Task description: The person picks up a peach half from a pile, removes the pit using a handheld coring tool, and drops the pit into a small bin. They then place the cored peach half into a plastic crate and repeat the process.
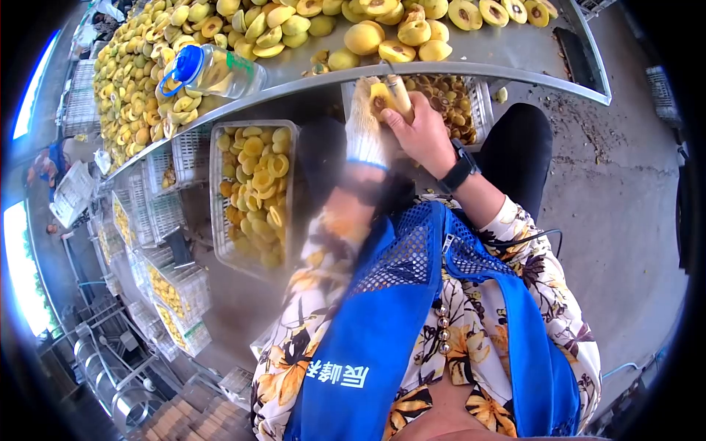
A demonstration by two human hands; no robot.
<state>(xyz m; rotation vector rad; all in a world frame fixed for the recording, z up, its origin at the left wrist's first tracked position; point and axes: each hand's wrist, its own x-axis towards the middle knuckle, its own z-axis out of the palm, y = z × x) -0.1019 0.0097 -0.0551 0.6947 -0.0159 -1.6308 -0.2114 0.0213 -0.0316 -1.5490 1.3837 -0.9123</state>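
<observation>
At upper centre, the gloved left hand (368, 132) curls round a fruit half (379, 100), steadying it for the tool (399, 97) clasped in the right hand (424, 136), above a crate (483, 110).

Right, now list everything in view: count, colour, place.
Table: one, grey metal, across the top.
Fruit halves: too many to count, yellow, heaped on the table.
Bottle: one, clear with blue cap, lying at the table's near edge.
Tub: one, whitish, yellow halves inside, left of the legs.
Crate: one, white, brownish-yellow pieces inside, beneath the table edge.
Other crates: several, white, mostly far left, some holding yellow fruit.
Floor: grey, debris at right.
Held fruit piece: one, yellow, brown centre, in left hand.
Tool: one, pale handle, in right hand.
Vest: one, blue, on torso.
Left hand: one, white glove.
Right hand: one, bare, black watch on wrist.
</observation>
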